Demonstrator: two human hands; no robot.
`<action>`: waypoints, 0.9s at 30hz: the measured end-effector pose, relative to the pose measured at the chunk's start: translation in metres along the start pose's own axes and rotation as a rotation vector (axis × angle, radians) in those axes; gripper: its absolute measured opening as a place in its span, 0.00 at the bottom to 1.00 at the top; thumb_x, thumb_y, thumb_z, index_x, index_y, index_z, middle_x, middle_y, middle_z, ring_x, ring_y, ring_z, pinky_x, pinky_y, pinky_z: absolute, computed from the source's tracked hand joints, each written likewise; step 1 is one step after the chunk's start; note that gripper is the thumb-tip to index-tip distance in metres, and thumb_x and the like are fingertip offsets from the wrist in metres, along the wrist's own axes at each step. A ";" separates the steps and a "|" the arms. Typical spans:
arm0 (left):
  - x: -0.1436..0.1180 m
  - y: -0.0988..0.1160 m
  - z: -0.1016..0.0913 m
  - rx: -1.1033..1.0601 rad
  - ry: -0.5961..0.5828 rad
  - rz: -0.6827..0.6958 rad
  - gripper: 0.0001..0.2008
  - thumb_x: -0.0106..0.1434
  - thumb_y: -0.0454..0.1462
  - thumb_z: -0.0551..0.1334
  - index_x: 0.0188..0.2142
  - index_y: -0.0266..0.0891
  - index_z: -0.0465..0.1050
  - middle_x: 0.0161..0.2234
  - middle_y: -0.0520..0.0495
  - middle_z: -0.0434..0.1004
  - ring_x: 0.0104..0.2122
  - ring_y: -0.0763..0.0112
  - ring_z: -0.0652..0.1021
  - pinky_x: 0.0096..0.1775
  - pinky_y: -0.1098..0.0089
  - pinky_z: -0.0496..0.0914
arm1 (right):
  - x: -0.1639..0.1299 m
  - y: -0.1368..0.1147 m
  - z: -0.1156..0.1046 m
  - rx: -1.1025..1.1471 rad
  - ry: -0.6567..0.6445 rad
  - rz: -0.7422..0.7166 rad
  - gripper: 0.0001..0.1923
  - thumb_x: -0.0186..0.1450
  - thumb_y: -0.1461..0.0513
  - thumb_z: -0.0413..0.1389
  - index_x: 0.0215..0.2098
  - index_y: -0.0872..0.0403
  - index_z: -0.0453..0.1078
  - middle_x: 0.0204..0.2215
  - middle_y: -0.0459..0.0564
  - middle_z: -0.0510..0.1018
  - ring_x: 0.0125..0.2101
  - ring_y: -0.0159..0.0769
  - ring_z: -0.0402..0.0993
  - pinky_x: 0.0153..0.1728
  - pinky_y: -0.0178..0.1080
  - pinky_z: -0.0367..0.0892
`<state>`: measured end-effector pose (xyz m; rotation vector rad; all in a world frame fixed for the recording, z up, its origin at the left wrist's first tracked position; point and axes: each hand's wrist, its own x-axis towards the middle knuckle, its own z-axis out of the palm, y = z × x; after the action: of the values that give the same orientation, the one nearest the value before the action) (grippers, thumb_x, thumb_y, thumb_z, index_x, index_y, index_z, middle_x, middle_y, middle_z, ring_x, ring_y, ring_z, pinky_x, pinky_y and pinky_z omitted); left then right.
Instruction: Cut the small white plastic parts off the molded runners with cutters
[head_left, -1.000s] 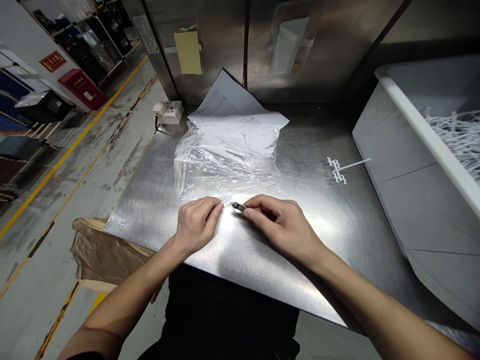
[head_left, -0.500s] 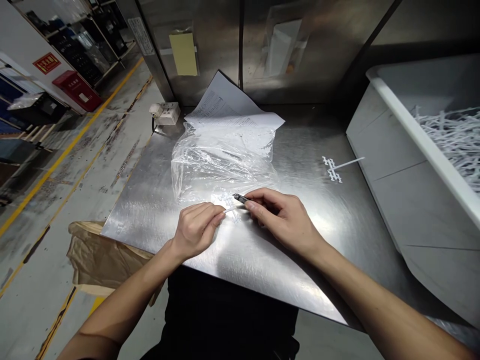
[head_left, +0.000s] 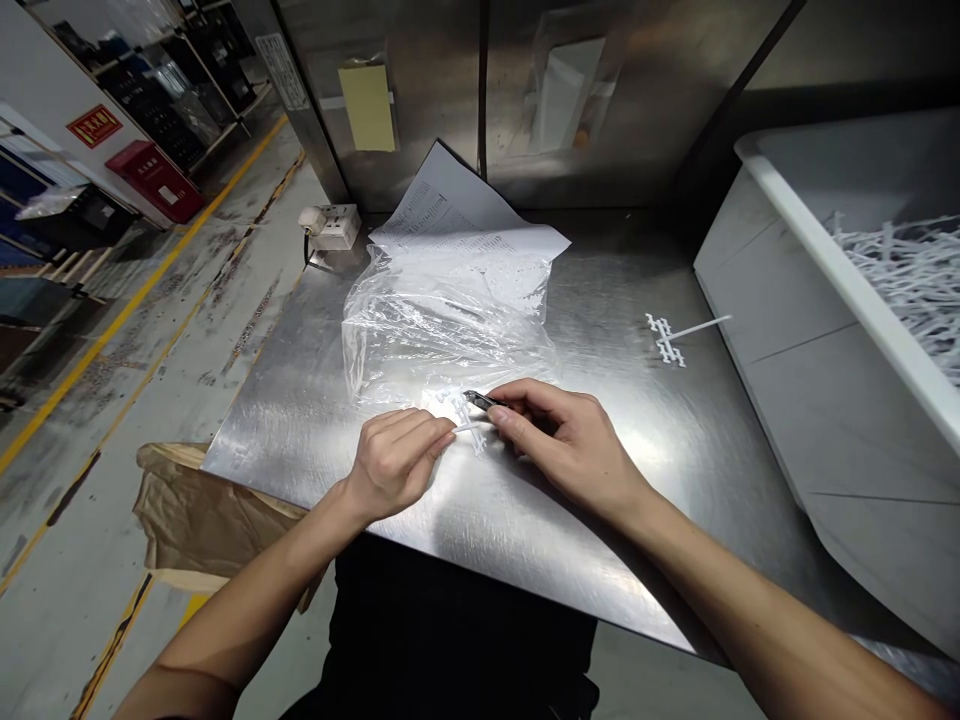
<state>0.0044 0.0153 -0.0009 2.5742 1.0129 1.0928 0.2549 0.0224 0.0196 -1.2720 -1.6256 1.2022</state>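
My left hand is closed on the stem of a white plastic sprue, which carries small moulded parts on short branches. Between the fingers of my right hand are small dark nippers; only their tip shows, the handles being hidden in the palm. That tip lies against or just beside the sprue's upper branches; whether it touches them I cannot tell. Just beyond both hands a clear plastic bag lies crumpled on the metal table. Another white sprue rests on the table to the right.
A large grey-white bin full of white sprues stands on the right. Printed paper lies behind the bag, near a power socket. Below the table's left edge is a brown paper bag. A metal wall closes off the back.
The sprue in my left hand has turned and shifted slightly right and towards me. My right hand with the nippers has barely moved.
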 end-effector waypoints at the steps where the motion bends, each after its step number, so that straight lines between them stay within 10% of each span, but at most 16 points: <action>1: 0.000 0.000 0.000 0.002 -0.002 0.004 0.06 0.79 0.30 0.61 0.46 0.39 0.78 0.30 0.49 0.80 0.27 0.69 0.77 0.33 0.66 0.70 | 0.000 -0.001 0.000 0.000 0.001 0.000 0.15 0.76 0.50 0.63 0.47 0.51 0.84 0.31 0.48 0.82 0.30 0.38 0.77 0.31 0.41 0.71; 27: -0.002 -0.002 0.003 0.046 -0.050 0.027 0.07 0.81 0.31 0.59 0.47 0.40 0.76 0.30 0.50 0.80 0.28 0.69 0.77 0.33 0.66 0.70 | -0.002 0.002 0.004 -0.019 0.002 -0.024 0.11 0.77 0.53 0.62 0.44 0.51 0.84 0.30 0.47 0.84 0.31 0.39 0.78 0.32 0.41 0.68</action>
<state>0.0040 0.0157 -0.0049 2.6451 1.0057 1.0171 0.2523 0.0202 0.0167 -1.2614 -1.6504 1.1732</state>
